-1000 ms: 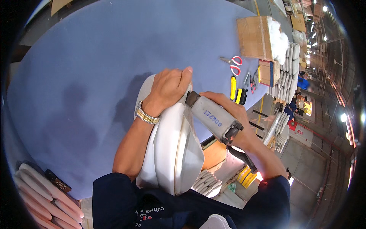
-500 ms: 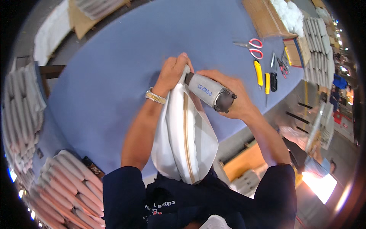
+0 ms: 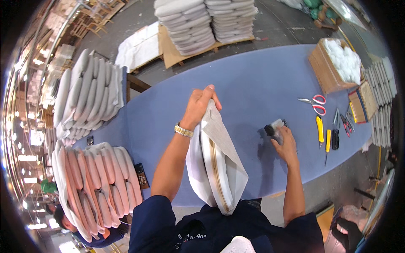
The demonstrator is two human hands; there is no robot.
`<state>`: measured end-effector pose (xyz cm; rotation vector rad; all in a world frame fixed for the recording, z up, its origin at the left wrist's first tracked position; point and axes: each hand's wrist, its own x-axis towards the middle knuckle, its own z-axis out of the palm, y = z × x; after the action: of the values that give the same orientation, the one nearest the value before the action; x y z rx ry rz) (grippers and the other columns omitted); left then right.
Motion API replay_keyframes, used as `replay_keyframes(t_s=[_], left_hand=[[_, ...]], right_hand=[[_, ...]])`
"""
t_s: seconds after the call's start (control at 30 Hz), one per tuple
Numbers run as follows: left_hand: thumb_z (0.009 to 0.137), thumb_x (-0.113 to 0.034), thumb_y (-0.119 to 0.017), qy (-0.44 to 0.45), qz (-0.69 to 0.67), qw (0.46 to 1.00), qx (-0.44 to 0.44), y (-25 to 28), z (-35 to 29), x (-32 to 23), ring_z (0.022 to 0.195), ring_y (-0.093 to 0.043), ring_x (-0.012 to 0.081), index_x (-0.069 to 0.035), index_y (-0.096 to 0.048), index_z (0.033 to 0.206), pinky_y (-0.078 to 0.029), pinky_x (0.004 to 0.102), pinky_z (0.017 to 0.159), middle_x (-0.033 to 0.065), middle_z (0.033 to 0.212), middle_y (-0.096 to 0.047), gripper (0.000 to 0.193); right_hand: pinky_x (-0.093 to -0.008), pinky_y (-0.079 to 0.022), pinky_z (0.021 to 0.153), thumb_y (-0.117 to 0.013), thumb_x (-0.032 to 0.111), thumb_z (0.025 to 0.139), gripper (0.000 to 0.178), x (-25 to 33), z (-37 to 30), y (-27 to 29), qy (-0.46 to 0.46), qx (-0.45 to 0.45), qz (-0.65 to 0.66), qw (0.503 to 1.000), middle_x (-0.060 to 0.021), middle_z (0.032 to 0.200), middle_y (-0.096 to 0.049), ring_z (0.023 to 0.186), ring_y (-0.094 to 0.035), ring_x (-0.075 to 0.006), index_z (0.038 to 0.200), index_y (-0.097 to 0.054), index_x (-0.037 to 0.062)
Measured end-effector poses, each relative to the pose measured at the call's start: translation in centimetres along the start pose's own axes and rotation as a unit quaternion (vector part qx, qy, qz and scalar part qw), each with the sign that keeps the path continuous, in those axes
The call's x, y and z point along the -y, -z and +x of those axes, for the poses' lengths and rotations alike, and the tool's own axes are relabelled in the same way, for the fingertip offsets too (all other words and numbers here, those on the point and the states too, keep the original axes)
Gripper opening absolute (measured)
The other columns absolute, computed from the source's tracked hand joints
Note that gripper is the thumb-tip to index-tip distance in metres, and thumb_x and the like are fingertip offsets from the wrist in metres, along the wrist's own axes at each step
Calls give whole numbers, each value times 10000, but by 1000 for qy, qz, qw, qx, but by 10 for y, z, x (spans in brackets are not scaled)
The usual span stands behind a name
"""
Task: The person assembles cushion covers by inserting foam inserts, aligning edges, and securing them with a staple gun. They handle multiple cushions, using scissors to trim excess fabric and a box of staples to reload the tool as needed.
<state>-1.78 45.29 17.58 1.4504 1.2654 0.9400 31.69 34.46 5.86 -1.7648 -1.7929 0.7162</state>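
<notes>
My left hand (image 3: pixel 199 107) grips the upper end of a pale grey cushion cover (image 3: pixel 223 149). White padding shows inside it, and a brown-gold zip (image 3: pixel 214 170) runs lengthwise toward my body. The cover's lower end rests against my front. Out to the right, my right hand (image 3: pixel 287 145) has its fingers round a grey handheld tool (image 3: pixel 277 127) with a black end, low over the blue table (image 3: pixel 177 97). Part of the tool is hidden by the fingers, and I cannot tell its exact kind.
Red-handled scissors (image 3: pixel 317 104), a yellow cutter (image 3: pixel 319 130), a screwdriver (image 3: pixel 328 141) and pliers (image 3: pixel 346 124) lie at the right. Beyond them stands a carton (image 3: pixel 324 69) of white stuffing. Stacked cushions (image 3: pixel 97 185) crowd the left, with a person (image 3: pixel 67 219) partly behind them.
My right hand has carried the grey tool from the cushion cover's upper end away to the right, down by the table. My left hand still grips the cover. The view has shifted.
</notes>
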Motion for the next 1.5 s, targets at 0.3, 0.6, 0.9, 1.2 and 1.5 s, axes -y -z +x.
replay_keyframes(t_s=[0.3,0.6,0.9,1.2,1.5], left_hand=[[1052,-481,-431,-23,26,999,-37,-21,-42,-14,569,-598,175,21,-712,659,-487,319,610,99,573,-634,696],[1048,-482,-437,-113,-3,993,-41,13,-105,-95,532,-555,152,23,-682,576,-450,302,580,72,530,-606,733],[873,-228,-641,-264,102,953,109,20,-121,-129,642,-633,243,-30,-718,794,-534,359,719,86,691,-671,227],[989,-409,-491,-14,69,989,130,-85,-113,0,690,-660,208,-78,-762,642,-527,387,758,64,663,-710,551],[981,-406,-491,60,21,991,121,-118,-107,18,688,-645,221,-81,-761,631,-520,395,759,58,664,-710,549]], right_hand=[[-408,-494,999,-777,256,831,648,188,-41,4,188,71,219,955,-196,1323,-596,1190,-611,-312,1382,-509,44],[-317,-401,556,-613,227,1014,279,244,-78,13,133,-51,334,932,-51,653,-497,611,-439,-124,847,-550,12],[-289,-328,561,-597,136,1004,294,272,-130,44,175,-58,340,922,23,678,-379,680,-348,-81,773,-448,30],[-273,-518,733,-554,169,1054,205,168,-149,-5,22,108,454,884,-27,896,-606,817,-583,-96,892,-517,49],[-246,-373,616,-550,134,1049,302,149,-141,25,-8,161,465,870,36,756,-449,686,-385,-52,782,-420,78]])
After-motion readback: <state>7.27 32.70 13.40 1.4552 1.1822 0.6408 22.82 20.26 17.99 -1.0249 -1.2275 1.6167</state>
